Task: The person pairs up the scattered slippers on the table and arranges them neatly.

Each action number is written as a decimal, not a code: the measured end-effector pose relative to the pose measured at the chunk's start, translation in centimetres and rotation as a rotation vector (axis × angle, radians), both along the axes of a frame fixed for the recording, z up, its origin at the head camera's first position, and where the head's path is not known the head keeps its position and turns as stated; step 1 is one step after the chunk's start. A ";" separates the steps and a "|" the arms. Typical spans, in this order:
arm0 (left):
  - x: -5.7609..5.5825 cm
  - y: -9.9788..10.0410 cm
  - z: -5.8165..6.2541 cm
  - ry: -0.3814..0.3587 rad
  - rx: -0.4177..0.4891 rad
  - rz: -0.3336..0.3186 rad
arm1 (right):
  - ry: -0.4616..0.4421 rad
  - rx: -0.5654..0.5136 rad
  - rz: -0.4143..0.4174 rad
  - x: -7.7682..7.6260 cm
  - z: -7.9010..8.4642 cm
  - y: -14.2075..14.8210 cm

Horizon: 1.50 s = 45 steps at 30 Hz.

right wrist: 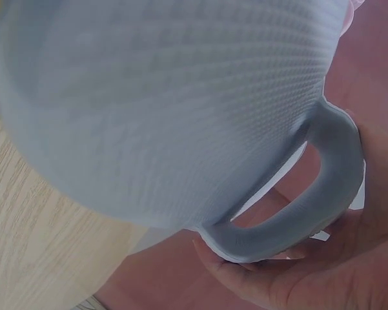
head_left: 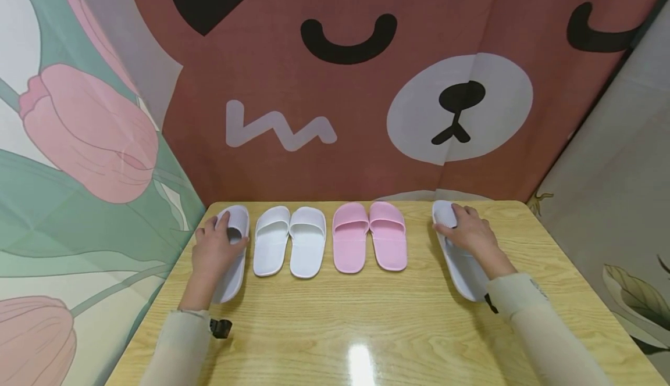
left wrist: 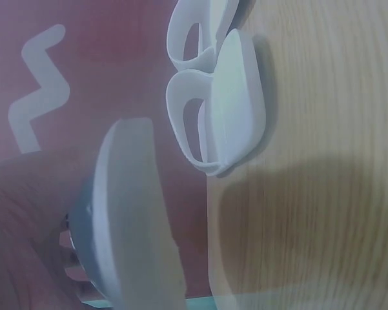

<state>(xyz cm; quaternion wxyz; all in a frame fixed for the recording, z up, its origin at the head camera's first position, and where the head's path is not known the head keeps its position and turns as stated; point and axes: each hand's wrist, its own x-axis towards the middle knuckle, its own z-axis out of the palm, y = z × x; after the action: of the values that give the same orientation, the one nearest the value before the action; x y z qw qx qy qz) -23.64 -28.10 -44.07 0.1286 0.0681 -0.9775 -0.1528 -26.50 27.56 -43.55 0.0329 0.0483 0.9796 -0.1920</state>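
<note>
At the left end of the table my left hand (head_left: 213,251) grips a pale grey-lavender slipper (head_left: 234,281) by its strap. The left wrist view shows this slipper's sole (left wrist: 139,213) edge-on, raised off the wood with a shadow beside it. Toward the right end, my right hand (head_left: 471,236) holds a similar slipper (head_left: 464,271) by the ribbed strap, thumb on one side and fingers on the other. Close up in the right wrist view are that slipper's textured footbed (right wrist: 155,110) and its strap (right wrist: 290,226).
Between the hands, a pair of white slippers (head_left: 306,252) and a pair of pink slippers (head_left: 349,252) stand along the back of the wooden table (head_left: 324,322), straps toward the wall. A bear-print cloth (head_left: 356,101) hangs behind; patterned cloths flank both sides.
</note>
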 end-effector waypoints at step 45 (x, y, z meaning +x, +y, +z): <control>0.2 2.7 0.6 0.048 -0.005 -0.036 | 0.029 -0.020 -0.001 -0.5 0.1 -1.0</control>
<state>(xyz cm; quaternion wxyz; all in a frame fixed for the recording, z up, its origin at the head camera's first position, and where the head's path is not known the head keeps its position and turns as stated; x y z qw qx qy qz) -23.49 -25.44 -43.48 0.1495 0.0466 -0.9756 -0.1542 -26.97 26.56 -43.46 0.0190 0.0454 0.9780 -0.2026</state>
